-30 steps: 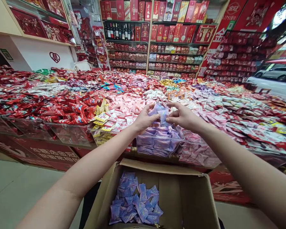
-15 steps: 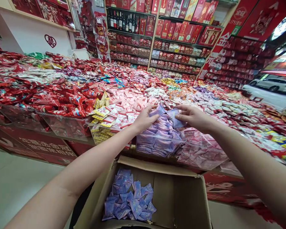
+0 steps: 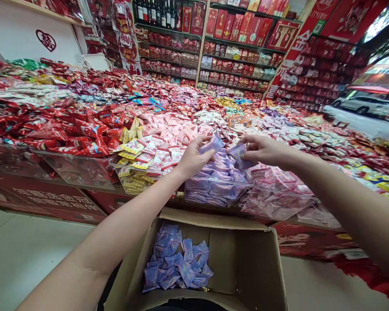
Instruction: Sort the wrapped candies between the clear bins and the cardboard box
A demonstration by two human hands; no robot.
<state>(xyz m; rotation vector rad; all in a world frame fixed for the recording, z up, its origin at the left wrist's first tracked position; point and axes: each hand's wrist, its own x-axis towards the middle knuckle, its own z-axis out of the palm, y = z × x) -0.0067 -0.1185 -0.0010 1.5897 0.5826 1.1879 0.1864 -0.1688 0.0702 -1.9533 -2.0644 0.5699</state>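
My left hand (image 3: 196, 156) pinches a small purple candy packet (image 3: 215, 143) over the left side of a clear bin. Across from it, my right hand (image 3: 262, 150) has its fingers closed on another purple packet (image 3: 238, 156) at the bin's right side. Between and below both hands, rows of purple packets (image 3: 217, 175) fill the clear plastic bin (image 3: 218, 186). Nearer to me stands an open cardboard box (image 3: 246, 259). A loose heap of the same purple packets (image 3: 178, 261) lies in its left part.
Left of the purple bin are yellow-and-white packets (image 3: 131, 149) and red packets (image 3: 68, 129); pink packets (image 3: 275, 185) lie to its right. Heaped sweets cover the long display. Shelves with bottles and red boxes (image 3: 236, 28) stand behind. A car (image 3: 365, 103) is outside at right.
The view has tipped slightly down and shifted, so the display sits higher in the picture. Both hands stay over the purple bin, each still holding a packet.
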